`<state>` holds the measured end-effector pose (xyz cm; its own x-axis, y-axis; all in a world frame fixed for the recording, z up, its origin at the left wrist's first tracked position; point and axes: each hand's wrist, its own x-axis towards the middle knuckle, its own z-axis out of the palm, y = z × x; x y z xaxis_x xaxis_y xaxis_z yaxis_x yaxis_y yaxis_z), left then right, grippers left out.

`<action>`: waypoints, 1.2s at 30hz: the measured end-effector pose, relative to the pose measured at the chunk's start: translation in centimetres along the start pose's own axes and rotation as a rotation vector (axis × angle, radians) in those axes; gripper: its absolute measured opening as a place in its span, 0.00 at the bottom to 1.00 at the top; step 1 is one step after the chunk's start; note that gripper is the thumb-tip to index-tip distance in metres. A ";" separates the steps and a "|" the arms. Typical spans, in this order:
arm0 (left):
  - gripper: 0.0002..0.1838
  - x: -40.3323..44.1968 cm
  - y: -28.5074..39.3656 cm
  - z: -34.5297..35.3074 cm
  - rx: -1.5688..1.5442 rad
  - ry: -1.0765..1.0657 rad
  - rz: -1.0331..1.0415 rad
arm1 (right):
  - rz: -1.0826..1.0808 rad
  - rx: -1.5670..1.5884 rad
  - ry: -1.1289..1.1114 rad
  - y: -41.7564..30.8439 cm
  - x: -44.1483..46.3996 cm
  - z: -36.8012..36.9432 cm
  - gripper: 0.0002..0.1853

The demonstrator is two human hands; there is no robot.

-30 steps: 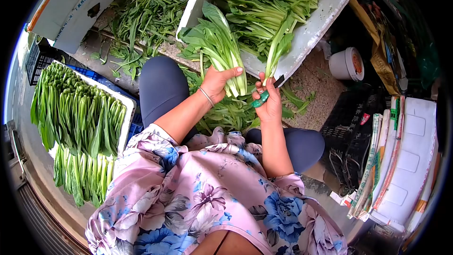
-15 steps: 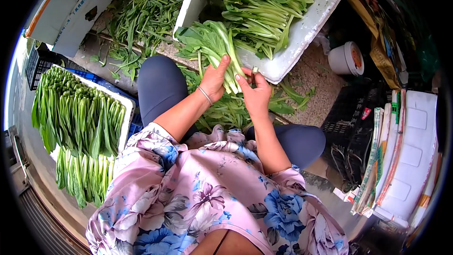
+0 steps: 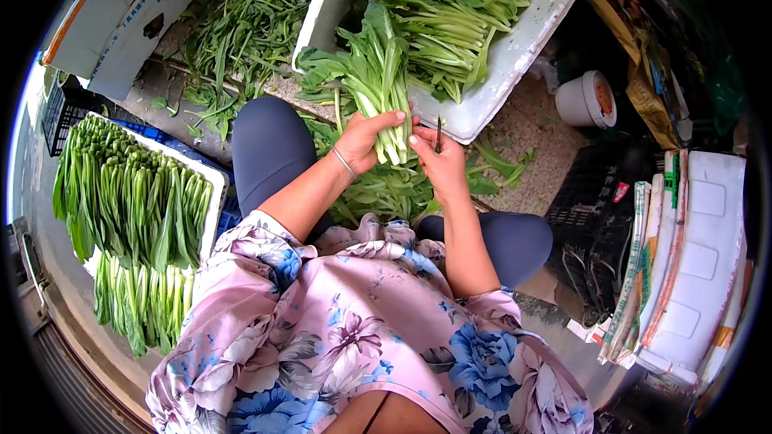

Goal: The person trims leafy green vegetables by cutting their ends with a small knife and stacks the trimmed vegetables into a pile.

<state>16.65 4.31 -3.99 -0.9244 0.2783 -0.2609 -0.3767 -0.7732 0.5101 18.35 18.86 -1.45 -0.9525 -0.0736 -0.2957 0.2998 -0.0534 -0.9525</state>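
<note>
My left hand [image 3: 362, 141] is closed around a small bunch of choy sum [image 3: 376, 84], its leaves fanned out upward and its pale stem ends pointing down toward me. Close on its right, my right hand [image 3: 444, 165] grips a small knife [image 3: 439, 137] whose thin dark blade points up. The right fingertips are at the stem ends; whether they press on a stem is hard to make out. Just beyond both hands, a white foam box [image 3: 503, 84] holds many more greens [image 3: 450, 20] laid in rows.
Loose leaves and trimmings [image 3: 249, 32] cover the floor ahead and between my knees. At left, bundled greens [image 3: 133, 193] stand stacked in a white tray. On the right are a white bucket [image 3: 585, 99], black crates [image 3: 591, 221] and stacked foam lids [image 3: 700, 257].
The choy sum bunch has turned more upright, its leaves spreading higher. My left thumb now lies across the stems, and the knife blade has swung to point up.
</note>
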 end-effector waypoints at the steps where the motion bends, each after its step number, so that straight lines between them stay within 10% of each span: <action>1: 0.16 -0.1 0.1 0.1 -0.017 -0.014 -0.016 | -0.002 -0.001 -0.001 -0.1 0.1 -0.2 0.10; 22: 0.19 0.0 1.6 -0.7 -0.127 -0.127 -0.080 | -0.460 0.000 0.910 -4.4 -2.1 -14.0 0.05; 31: 0.24 -0.3 2.5 0.7 -0.485 -0.253 0.046 | 0.105 0.082 0.598 1.5 -4.4 -9.4 0.11; 36: 0.23 -0.1 1.9 0.8 -0.451 -0.176 0.075 | 0.002 0.559 0.508 1.4 -3.6 -2.1 0.10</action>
<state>15.97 3.31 -2.36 -0.9588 0.2741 -0.0744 -0.2809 -0.9539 0.1059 22.08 21.12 -1.82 -0.8191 0.3872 -0.4232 0.1553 -0.5605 -0.8135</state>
